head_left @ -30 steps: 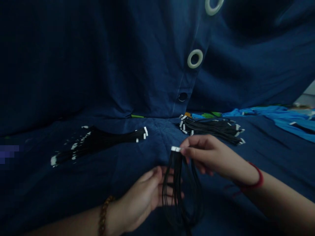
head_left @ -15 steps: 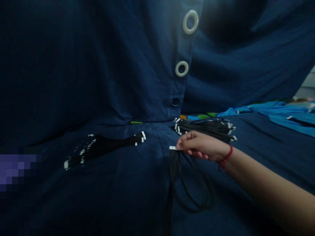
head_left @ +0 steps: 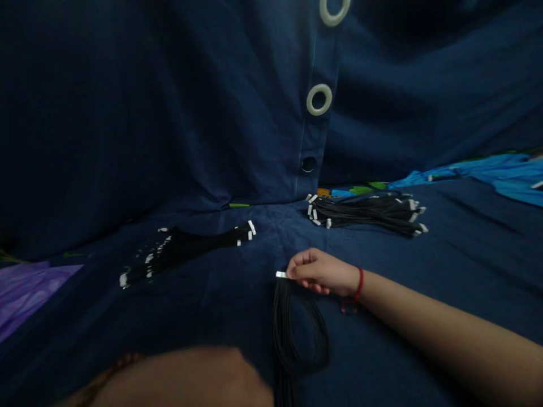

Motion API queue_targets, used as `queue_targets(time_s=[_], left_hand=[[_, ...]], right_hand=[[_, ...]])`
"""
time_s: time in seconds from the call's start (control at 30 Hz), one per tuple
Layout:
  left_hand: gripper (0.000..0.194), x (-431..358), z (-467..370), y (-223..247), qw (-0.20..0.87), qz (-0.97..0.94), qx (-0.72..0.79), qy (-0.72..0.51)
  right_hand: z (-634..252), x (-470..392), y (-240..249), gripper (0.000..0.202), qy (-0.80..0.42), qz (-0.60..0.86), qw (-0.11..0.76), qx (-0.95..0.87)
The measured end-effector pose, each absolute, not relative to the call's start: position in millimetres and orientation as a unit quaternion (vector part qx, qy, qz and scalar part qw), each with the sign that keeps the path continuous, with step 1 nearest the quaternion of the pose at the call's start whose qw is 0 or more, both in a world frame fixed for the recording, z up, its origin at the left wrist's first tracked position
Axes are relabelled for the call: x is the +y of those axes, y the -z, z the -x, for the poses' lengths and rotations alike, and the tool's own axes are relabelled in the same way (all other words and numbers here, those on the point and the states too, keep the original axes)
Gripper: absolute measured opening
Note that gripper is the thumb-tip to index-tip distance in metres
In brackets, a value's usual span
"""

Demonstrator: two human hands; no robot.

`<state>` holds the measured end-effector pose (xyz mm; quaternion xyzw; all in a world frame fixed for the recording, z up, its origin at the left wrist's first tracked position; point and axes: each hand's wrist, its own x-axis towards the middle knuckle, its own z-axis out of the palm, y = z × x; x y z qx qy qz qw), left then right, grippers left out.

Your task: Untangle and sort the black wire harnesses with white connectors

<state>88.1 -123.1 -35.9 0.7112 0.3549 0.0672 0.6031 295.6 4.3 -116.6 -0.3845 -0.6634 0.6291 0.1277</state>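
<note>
Cables (head_left: 282, 325) being held | right hand (head_left: 320, 273) pinching their white ends (head_left: 280, 275) | left hand (head_left: 212, 376) showing partly, grip unreadable | next move likely needing a steady pinch

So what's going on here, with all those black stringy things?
Someone's right hand is pinching the white end of some thin black cables, which hang down in loops. The left hand is low at the picture's bottom edge, blurry, and I can't see what its fingers are doing. Two more black bundles with white ends lie on the dark blue cloth: a left bundle and a right bundle.
</note>
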Motion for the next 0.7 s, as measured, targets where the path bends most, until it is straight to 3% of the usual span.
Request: queue_targets(time_s=[0.03, 0.13, 0.2, 0.4, 0.53, 0.7], left_hand=[[0.009, -112, -87, 35, 0.549, -0.742, 0.378, -0.07], [0.025, -89, -86, 44, 0.245, -0.89, 0.378, -0.064], [0.032, -81, -86, 57, 0.142, -0.934, 0.322, -0.069], [0.025, -69, -85, 79, 0.047, -0.97, 0.225, -0.08], [0.021, -53, -95, 81, -0.01, -0.944, 0.31, -0.112], [0.032, -31, -106, 85, 0.045, -0.939, 0.337, -0.047]], right_hand=[[-296, 5, 117, 0.02, -0.628, 0.385, 0.127, -0.665], [-296, 5, 119, 0.02, -0.623, 0.386, 0.127, -0.668], [-296, 5, 119, 0.02, -0.622, 0.386, 0.126, -0.67], [-295, 4, 115, 0.019, -0.615, 0.385, 0.12, -0.678], [-293, 2, 112, 0.018, -0.614, 0.383, 0.107, -0.682], [-292, -2, 110, 0.015, -0.62, 0.385, 0.103, -0.676]])
